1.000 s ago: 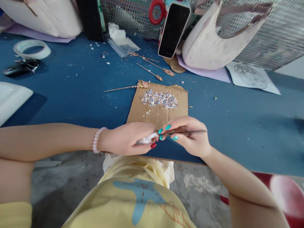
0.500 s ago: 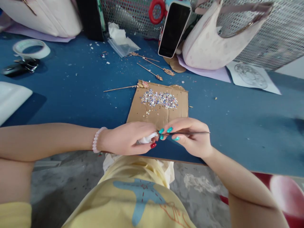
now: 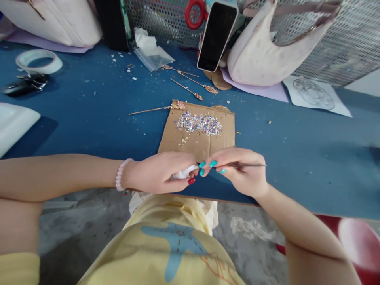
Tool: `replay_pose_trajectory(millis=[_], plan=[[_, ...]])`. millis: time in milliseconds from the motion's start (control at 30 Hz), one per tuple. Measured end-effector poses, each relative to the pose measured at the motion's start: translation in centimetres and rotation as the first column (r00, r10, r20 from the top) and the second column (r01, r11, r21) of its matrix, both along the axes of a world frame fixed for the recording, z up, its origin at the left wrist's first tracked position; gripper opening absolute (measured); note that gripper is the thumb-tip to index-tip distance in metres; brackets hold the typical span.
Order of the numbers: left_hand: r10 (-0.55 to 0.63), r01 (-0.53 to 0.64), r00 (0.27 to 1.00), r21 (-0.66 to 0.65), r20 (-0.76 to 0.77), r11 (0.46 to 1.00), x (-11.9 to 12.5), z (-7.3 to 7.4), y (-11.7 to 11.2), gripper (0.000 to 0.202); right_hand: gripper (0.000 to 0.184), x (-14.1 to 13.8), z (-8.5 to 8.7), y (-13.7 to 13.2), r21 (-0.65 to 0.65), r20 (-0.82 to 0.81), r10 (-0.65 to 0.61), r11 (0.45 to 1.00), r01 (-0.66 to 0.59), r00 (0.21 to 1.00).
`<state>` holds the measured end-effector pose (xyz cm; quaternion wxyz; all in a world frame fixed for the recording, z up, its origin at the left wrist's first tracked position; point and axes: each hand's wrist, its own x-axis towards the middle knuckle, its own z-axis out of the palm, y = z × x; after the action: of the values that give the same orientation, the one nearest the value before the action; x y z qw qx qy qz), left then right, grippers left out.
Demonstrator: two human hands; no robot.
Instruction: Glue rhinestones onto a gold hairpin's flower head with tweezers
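My left hand (image 3: 162,172) is closed round a small wad of white tissue (image 3: 181,173) at the table's near edge. My right hand (image 3: 239,172) pinches a thin metal tool (image 3: 252,165), maybe tweezers, whose tip meets the tissue and whose other end sticks out to the right. Both hands hover just in front of a brown cardboard piece (image 3: 198,138) that carries a heap of small glittery chips (image 3: 198,123).
Gold hairpin sticks (image 3: 190,90) lie beyond the cardboard on the blue table (image 3: 89,118). A phone (image 3: 216,37) leans on a mesh panel beside a pale bag (image 3: 267,55). Tape roll (image 3: 38,61), dark keys (image 3: 22,85), a white tray (image 3: 14,122) sit left; a printed sheet (image 3: 314,95) right.
My right hand has slid the metal tool slightly to the right, out of the tissue. The left hand has stayed in place.
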<state>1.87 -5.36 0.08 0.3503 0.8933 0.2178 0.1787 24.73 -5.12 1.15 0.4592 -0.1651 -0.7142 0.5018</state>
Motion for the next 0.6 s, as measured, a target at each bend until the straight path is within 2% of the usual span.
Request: replay_pose_trajectory(millis=[67,167,400,600], plan=[[-0.015,0.015,0.999,0.01,-0.039,1.0,0.05,0.11,0.03,0.012,0.015,-0.13,-0.06,0.0,-0.111,-0.041,0.045,0.993,-0.05,0.998],[-0.045,0.045,0.997,0.003,-0.064,0.999,0.11,0.22,0.1,0.013,0.011,-0.3,-0.13,0.06,-0.187,-0.075,0.08,0.978,-0.093,0.994],[-0.043,0.044,0.998,0.018,-0.052,0.999,-0.1,0.03,0.19,0.011,0.009,-0.36,-0.36,0.09,-0.241,-0.107,0.029,0.969,-0.054,0.994],[-0.049,0.049,0.999,0.008,0.003,0.999,-0.09,0.06,0.36,0.007,0.01,-0.31,-0.53,0.08,-0.231,-0.132,-0.016,0.973,-0.015,0.991]])
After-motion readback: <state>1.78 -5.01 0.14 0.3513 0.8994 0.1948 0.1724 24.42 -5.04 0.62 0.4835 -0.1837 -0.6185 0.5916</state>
